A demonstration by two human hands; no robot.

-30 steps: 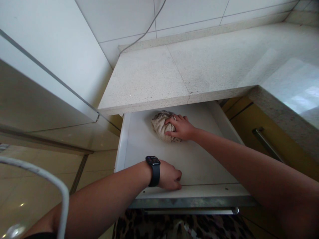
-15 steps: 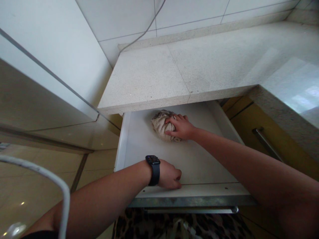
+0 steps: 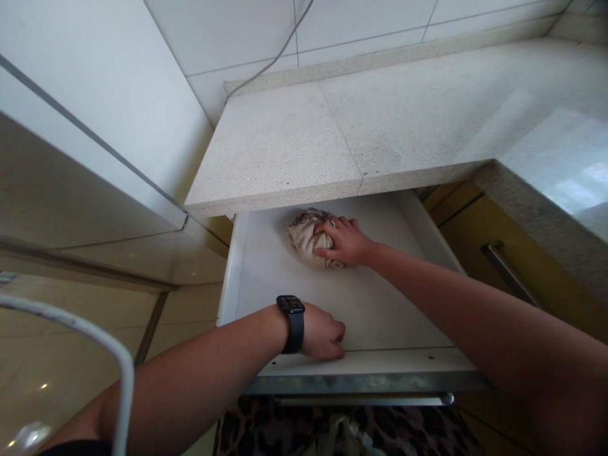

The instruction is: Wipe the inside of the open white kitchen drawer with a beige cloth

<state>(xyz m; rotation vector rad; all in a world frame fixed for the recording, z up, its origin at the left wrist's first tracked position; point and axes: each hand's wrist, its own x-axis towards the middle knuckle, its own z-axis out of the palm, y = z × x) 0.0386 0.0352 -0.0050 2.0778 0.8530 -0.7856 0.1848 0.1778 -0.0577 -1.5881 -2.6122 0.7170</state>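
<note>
A crumpled beige-white cloth [image 3: 304,237] with a dark pattern on its far side lies bunched in the back half of a pulled-out white drawer [image 3: 266,285]. Over its right side my right hand [image 3: 344,240] is closed, with thumb and fingers pressed into the fabric. What, if anything, is inside the bundle is hidden. My left hand [image 3: 323,332], with a black watch [image 3: 291,305] on the wrist, is curled into a fist at the drawer's front wall. Its fingertips are tucked out of sight, so I cannot make out what they hold.
A speckled pale countertop [image 3: 285,145] overhangs the back of the drawer. A tall white cabinet [image 3: 118,82] stands at the left. Below the drawer front run a metal handle [image 3: 380,400] and leopard-print fabric [image 3: 270,427]. A white cable [image 3: 118,354] hangs at lower left.
</note>
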